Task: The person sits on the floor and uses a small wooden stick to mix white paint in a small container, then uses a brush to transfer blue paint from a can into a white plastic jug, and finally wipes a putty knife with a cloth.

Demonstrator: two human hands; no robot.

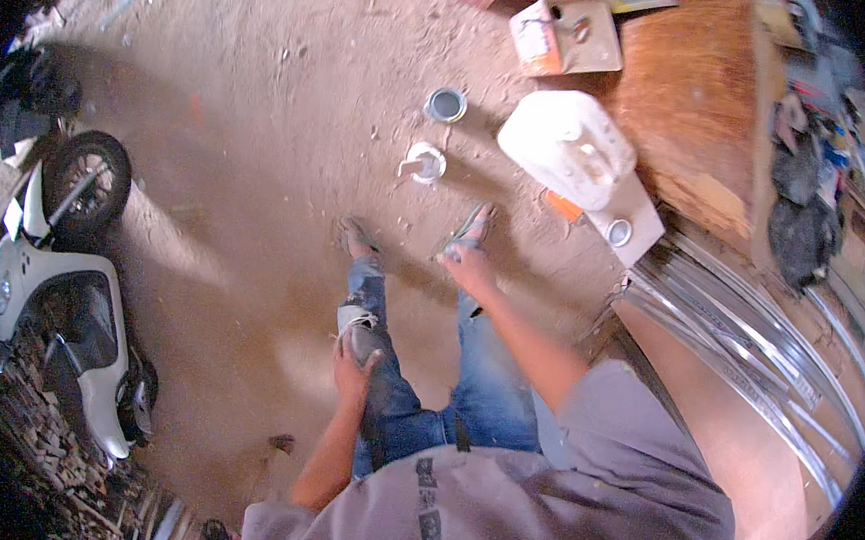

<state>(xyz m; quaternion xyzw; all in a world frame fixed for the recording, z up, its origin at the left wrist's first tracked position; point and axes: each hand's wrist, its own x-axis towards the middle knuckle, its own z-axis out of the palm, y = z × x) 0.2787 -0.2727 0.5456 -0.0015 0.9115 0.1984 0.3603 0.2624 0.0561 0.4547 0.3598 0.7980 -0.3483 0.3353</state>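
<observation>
My left hand [353,370] is closed around a grey object with a pale, ragged piece [358,330], beside my left leg. My right arm reaches forward over my right leg, and my right hand [461,262] is just short of my sandalled right foot [471,223]; its fingers are too small and blurred to read. On the dusty floor ahead are a white tub [430,162] with a stick across its rim and a metal can [445,104]. A white plastic jerrycan [542,137] lies to their right, next to a board [636,224] with a small tin [619,233] on it.
A white scooter [10,291] with a black wheel [93,181] is at the left. At the right are a wooden panel [689,117], long metal strips [738,342], a pink sheet [686,378] and dark bags [796,235]. A square container [598,51] sits at the top.
</observation>
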